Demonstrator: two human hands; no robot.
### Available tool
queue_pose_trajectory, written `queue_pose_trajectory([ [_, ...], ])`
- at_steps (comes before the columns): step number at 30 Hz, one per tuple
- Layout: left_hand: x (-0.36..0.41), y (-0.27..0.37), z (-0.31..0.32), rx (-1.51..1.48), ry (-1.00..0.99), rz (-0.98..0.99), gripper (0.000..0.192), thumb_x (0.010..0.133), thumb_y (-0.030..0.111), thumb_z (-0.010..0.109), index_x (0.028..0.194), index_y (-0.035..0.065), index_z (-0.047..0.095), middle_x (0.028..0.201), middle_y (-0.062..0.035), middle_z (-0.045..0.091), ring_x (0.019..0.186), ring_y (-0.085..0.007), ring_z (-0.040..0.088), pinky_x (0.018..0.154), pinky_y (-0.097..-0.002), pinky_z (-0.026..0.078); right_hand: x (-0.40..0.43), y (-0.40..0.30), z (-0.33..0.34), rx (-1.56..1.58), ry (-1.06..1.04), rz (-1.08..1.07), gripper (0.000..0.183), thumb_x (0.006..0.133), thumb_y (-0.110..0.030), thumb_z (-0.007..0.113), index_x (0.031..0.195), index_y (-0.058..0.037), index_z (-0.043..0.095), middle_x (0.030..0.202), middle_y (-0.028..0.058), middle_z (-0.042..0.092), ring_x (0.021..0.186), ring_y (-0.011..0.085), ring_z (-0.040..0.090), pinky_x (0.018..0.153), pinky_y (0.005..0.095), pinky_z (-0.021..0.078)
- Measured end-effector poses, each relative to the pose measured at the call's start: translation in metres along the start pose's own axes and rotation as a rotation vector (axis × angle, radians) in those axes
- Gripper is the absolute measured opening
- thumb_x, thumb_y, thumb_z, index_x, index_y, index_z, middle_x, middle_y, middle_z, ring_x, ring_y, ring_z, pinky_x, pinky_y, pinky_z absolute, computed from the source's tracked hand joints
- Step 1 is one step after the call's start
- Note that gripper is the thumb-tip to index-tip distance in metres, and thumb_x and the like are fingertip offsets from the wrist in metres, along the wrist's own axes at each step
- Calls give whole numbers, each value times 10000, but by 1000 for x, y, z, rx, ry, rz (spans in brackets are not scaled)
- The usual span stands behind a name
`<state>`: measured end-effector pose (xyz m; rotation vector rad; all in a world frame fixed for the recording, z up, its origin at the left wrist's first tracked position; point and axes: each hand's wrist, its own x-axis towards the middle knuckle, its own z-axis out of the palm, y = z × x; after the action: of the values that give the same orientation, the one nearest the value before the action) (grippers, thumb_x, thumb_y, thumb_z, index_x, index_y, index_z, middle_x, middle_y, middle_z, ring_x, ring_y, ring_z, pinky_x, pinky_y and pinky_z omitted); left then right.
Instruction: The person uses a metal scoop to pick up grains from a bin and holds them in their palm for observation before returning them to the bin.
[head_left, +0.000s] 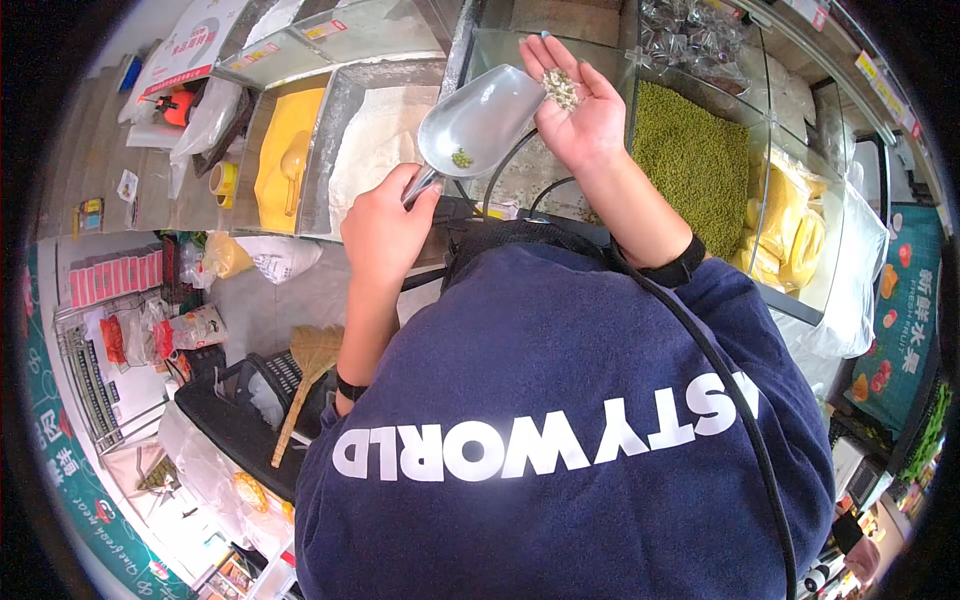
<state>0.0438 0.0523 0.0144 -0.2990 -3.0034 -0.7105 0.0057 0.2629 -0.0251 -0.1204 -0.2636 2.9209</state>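
Note:
My left hand (390, 217) grips the short handle of a metal scoop (480, 116). A small cluster of green beans (461, 158) lies in the scoop near its handle end. Palm up, my right hand (581, 124) cups a small heap of pale grains (560, 89), its fingers pointing up and to the left. The scoop's front lip is at the edge of that palm; whether they touch I cannot tell. Beneath both hands is a glass-walled bin (517, 169) with scattered pale grains on its bottom.
Left of the scoop are bins of pale flour (382, 135) and yellow meal (281, 172), the latter with a plastic scoop (294, 169). A bin of green beans (690, 165) stands at right, beside yellow bags (787, 225). Black cables (499, 176) cross before me. A straw brush (304, 375) lies lower left.

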Motion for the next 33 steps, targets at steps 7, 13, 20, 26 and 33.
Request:
queue_pose_trajectory([
  [7, 2, -1, -16, 54, -46, 18, 243, 726, 332, 618, 914, 178, 630, 729, -101, 630, 701, -300, 610, 603, -372, 465, 1, -1, -8, 28, 20, 67, 450, 884, -163, 279, 1263, 78, 314, 1335, 224, 315, 1273, 335, 266, 1041, 457, 240],
  [13, 2, 16, -56, 209, -170, 30, 263, 716, 287, 627, 942, 151, 639, 734, -103, 622, 677, -263, 604, 607, -321, 451, 0, -4, -7, -31, 35, 91, 450, 887, -169, 273, 1271, 64, 310, 1338, 206, 322, 1263, 336, 287, 1017, 467, 276],
  [20, -1, 23, -59, 187, -176, 121, 258, 709, 278, 623, 936, 159, 644, 686, -104, 604, 643, -268, 594, 581, -322, 442, 3, -5, -12, 11, 54, 124, 450, 892, -233, 266, 1218, 49, 392, 1272, 180, 418, 1216, 298, 375, 950, 414, 354],
  [26, -2, 27, -59, 169, -182, 144, 257, 705, 271, 623, 940, 168, 641, 705, -107, 609, 657, -278, 597, 578, -329, 444, 1, -5, -8, 50, 38, 122, 452, 887, -189, 274, 1264, 52, 337, 1329, 191, 343, 1256, 320, 310, 1001, 452, 302],
  [33, -7, 30, -60, 164, -171, 156, 251, 700, 257, 624, 935, 169, 644, 704, -107, 609, 650, -274, 599, 571, -328, 444, 0, -5, -8, 15, 61, 118, 452, 887, -190, 270, 1265, 48, 337, 1325, 191, 348, 1257, 318, 308, 1005, 447, 298],
])
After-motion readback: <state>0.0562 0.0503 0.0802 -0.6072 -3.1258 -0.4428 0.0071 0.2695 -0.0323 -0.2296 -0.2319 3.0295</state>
